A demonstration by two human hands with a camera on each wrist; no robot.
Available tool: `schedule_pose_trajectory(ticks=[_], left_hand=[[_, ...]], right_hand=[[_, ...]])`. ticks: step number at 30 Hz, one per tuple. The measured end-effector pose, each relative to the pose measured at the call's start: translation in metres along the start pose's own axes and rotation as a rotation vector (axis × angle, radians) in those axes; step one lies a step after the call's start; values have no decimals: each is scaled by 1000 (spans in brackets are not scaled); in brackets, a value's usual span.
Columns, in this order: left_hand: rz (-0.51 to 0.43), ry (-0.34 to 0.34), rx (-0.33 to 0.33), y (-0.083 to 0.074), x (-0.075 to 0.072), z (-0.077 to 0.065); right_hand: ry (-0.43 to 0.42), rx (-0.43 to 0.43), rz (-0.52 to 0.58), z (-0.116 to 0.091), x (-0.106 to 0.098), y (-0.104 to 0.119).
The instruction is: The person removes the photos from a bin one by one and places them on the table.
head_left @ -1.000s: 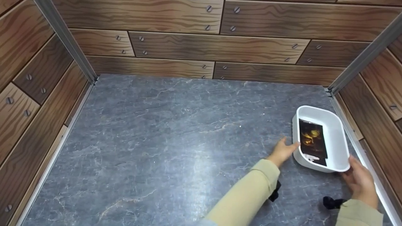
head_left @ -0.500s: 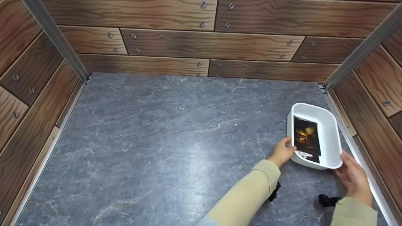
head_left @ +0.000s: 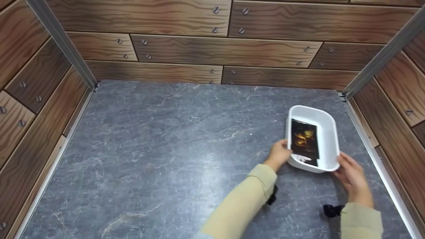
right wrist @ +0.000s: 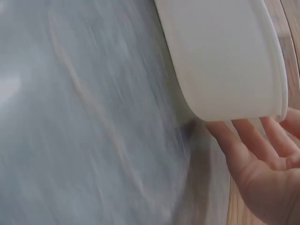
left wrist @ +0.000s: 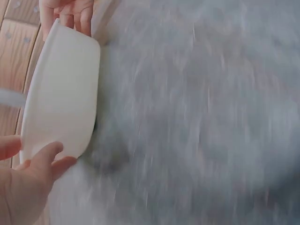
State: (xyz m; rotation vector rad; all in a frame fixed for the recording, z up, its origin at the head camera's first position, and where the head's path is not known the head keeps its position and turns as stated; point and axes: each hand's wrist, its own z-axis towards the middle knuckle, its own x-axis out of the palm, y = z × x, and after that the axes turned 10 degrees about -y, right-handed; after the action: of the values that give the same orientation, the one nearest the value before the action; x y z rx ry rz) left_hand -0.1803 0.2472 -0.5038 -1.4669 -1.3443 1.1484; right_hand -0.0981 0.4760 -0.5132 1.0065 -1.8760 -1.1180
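A white plastic tub with rounded corners is held between both hands at the right of the head view. Inside it, along the left wall, lies a dark flat packet with yellow-orange printing; what it contains cannot be told. My left hand grips the tub's near left corner, thumb over the rim and fingers against the outer wall. At the near right corner my right hand pinches the rim, with its fingers on the outside, as the right wrist view shows.
Grey marbled flooring stretches left of the tub. Wood-patterned panels with metal corner posts enclose the back and both sides. A white edge strip runs along the right. Black devices sit by the wrists.
Both hands have moved the tub left, away from the right-hand wall, and slightly farther back. The packet stays along its left side. The left hand's fingers have closed on the tub's corner.
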Motion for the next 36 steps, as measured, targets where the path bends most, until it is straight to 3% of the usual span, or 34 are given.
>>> schedule_pose_trajectory(ticks=[4,7,9,11,14,15,19,23,29,36], left_hand=[[-46,38,-16,15,-25,30],[-124,105,85,53,-46,69],[-137,131,70,62,-71,80],[-164,133,50,57,-103,76],[-174,114,-44,27,-156,50],[-193,110,-28,24,-171,45],[-254,100,5,25,-220,36],[-245,84,-6,34,-259,35],[-174,8,-48,41,-299,25],[-209,-14,-98,43,-308,22]], right_hand=[[3,-15,-41,5,37,-5],[9,-12,-121,7,68,-10],[18,-20,-194,9,91,-14],[36,-27,-247,9,114,-18],[66,-37,-306,8,150,-27],[79,-37,-316,8,162,-30],[114,-29,-318,5,204,-43],[126,-32,-298,1,239,-58],[153,-52,-282,-9,276,-79],[149,-106,-344,-11,287,-79]])
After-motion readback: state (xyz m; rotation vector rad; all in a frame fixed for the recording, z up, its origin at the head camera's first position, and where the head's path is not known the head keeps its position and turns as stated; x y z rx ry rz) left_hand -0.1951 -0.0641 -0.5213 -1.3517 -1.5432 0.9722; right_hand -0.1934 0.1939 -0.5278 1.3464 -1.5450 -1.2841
